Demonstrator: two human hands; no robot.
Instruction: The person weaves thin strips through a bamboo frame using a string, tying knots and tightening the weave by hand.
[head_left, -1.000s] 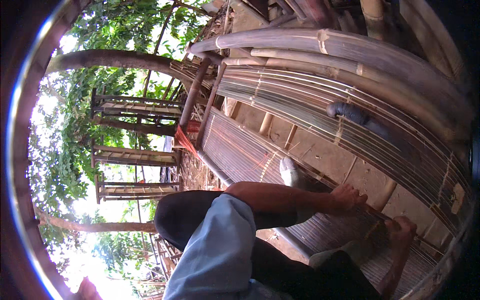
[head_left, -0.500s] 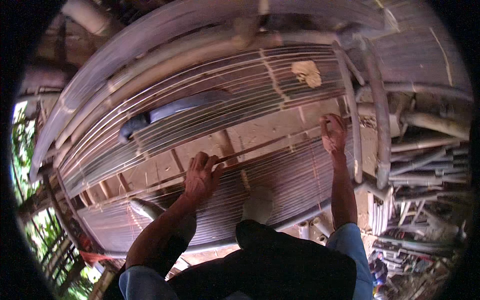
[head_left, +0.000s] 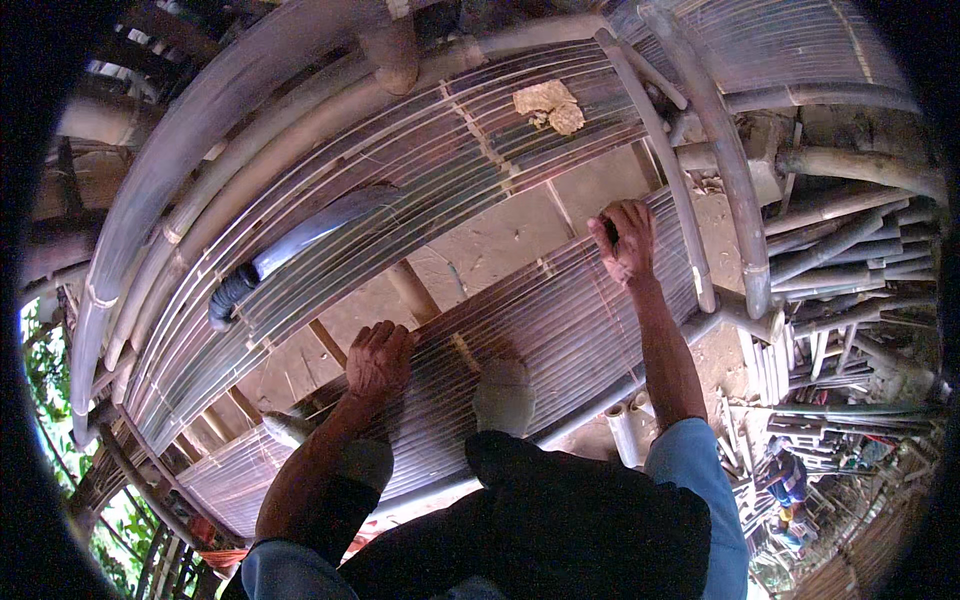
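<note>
A bamboo slat floor lies before me in two sections, the near slats (head_left: 550,320) and the far slats (head_left: 400,230), with bare ground showing through a gap between them. My left hand (head_left: 380,360) curls its fingers over the gap-side edge of the near section, closed on its outermost bamboo slat. Farther right along that edge, my right hand (head_left: 628,240) has its fingers and thumb bent round, closed at the same slat; the slat is partly hidden there. A machete (head_left: 310,240) with a dark wrapped handle rests on the far slats, apart from both hands.
A crumpled tan lump (head_left: 550,105) sits on the far slats. Thick bamboo poles (head_left: 200,190) border the far side, and upright poles (head_left: 715,170) the right. Cut bamboo lengths (head_left: 840,255) are piled at right. My shoe (head_left: 503,395) stands on the near slats. Another person (head_left: 785,485) is in the distance.
The slat between my hands, which stood slightly off the near section, now lies along its edge. Both hands appear farther left in view, the right one also higher; the view has shifted.
</note>
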